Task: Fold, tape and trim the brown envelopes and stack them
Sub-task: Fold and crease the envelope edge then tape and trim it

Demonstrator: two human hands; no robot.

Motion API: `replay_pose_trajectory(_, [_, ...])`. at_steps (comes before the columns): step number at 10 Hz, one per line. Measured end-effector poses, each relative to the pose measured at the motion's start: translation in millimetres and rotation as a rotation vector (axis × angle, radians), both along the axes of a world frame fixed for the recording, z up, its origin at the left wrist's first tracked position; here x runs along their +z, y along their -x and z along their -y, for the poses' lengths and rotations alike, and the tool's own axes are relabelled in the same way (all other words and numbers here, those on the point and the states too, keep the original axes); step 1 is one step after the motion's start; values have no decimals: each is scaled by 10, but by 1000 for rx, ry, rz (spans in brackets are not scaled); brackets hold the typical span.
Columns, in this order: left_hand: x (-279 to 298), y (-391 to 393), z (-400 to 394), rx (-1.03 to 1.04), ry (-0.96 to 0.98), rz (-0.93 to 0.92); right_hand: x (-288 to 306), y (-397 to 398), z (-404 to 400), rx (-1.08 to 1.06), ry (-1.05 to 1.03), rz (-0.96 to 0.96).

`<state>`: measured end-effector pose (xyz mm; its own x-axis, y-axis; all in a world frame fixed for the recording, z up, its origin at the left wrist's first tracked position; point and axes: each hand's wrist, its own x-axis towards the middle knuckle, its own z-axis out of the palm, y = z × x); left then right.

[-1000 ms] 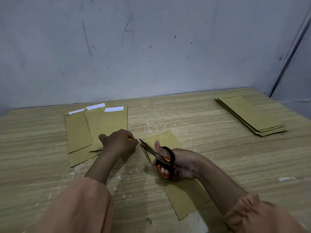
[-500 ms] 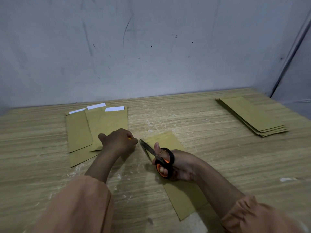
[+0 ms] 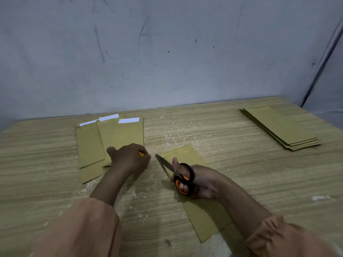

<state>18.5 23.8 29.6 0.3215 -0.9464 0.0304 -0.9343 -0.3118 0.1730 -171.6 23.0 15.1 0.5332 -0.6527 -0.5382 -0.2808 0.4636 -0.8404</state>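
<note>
You are working mid-task, by my judgement. Your right hand (image 3: pixel 199 179) is gripping the scissors (image 3: pixel 178 174), thumb and fingers through the orange-lined loops, blades nearly closed and pointing toward your left hand (image 3: pixel 130 158). That left hand is lying curled on the table (image 3: pixel 241 173), pinching something small and yellow (too small to name). One envelope (image 3: pixel 202 216) is lying under your right wrist, so it is likely the one being trimmed. Behind the left hand, three envelopes with white strips (image 3: pixel 129 120) are overlapping loosely; whether they are finished I cannot tell. A neat stack (image 3: pixel 282 128) is sitting well apart at far right. Stacking is looking unfinished.
</note>
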Motion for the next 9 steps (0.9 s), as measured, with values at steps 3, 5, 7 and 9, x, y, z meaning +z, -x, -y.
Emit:
replay_pose_trajectory(3, [-266, 104, -339, -12, 132, 144, -5, 8, -9, 7, 12, -19])
replay_pose_trajectory(5, [-341, 168, -496, 41, 195, 122, -7, 10, 1, 17, 15, -26])
replay_pose_trajectory(7, [-339, 222, -553, 54, 222, 97, -8, -2, 0, 31, 13, -27])
replay_pose_trajectory(9, [-264, 278, -457, 145, 130, 134, 3, 8, -2, 34, 27, -52])
